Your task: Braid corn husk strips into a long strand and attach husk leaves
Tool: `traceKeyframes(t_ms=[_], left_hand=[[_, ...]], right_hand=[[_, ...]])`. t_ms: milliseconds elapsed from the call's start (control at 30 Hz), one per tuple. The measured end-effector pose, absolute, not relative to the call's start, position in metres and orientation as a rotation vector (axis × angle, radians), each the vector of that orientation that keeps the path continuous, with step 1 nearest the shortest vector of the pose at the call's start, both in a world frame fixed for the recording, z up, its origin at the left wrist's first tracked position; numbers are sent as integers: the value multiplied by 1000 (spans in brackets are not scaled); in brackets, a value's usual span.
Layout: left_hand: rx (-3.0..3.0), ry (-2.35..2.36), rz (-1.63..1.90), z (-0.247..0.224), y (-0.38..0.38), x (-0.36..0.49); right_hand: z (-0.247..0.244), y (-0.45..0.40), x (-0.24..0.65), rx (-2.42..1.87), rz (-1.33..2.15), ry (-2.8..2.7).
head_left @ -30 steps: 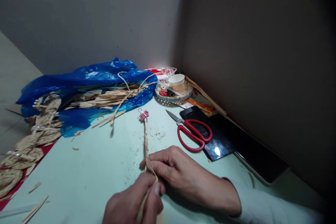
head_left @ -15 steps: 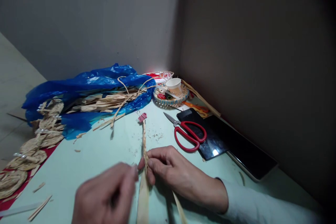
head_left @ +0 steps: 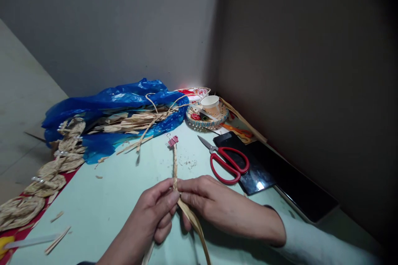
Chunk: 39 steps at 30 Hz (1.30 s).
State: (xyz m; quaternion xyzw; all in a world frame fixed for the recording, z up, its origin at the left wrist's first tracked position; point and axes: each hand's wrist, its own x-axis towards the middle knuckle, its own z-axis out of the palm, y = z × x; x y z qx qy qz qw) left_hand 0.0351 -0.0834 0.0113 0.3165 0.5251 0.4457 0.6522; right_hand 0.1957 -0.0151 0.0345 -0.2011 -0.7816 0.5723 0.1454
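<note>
A thin braid of dried straw-like strips (head_left: 175, 161) runs from a pink binder clip (head_left: 173, 141) on the table down to my fingers. My left hand (head_left: 160, 205) pinches the lower end of the braid between thumb and forefinger. From the other side my right hand (head_left: 205, 196) grips the same spot, its fingertips almost meeting the left ones. One loose strip (head_left: 195, 223) curves from between my hands toward the front edge of the view. Another pale strip hangs below my left hand, mostly hidden by it.
Red-handled scissors (head_left: 229, 165) lie partly on a dark phone (head_left: 248, 169), beside a larger black device (head_left: 298, 182). Behind are a woven basket (head_left: 207, 122) holding a paper cup (head_left: 210, 104), and a blue plastic bag (head_left: 108, 95) of straw strips. Coiled straw work (head_left: 46, 178) lines the left.
My left hand, blurred and off the braid before, has come right to pinch it. A strip that hung straight down now curves to the right. The whole view has shifted slightly.
</note>
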Motion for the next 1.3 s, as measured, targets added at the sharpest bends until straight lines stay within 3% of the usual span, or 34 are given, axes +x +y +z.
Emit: traceKeyframes(t_ms=[233,367,667,867,1067,1300], left_hand=[[795,1361,974,8,-87,40],[832,1474,979,6,-88,40],[669,1340,1007,15,-93,39],[653,1251,1027,15,-93,39],[678,1206,1053,8,-93,36],[724,1184,1086,6,-94,40]], right_hand=[[45,-30,201,-1039,918,-2581],[46,-41,198,-1138,753,-2625],[21,-45,185,-524,244,-2977],[44,-34,197,-943,807,-2409],[37,-24,194,-792,1514,-2272],[23,-26,191,-786,1557,-2187]])
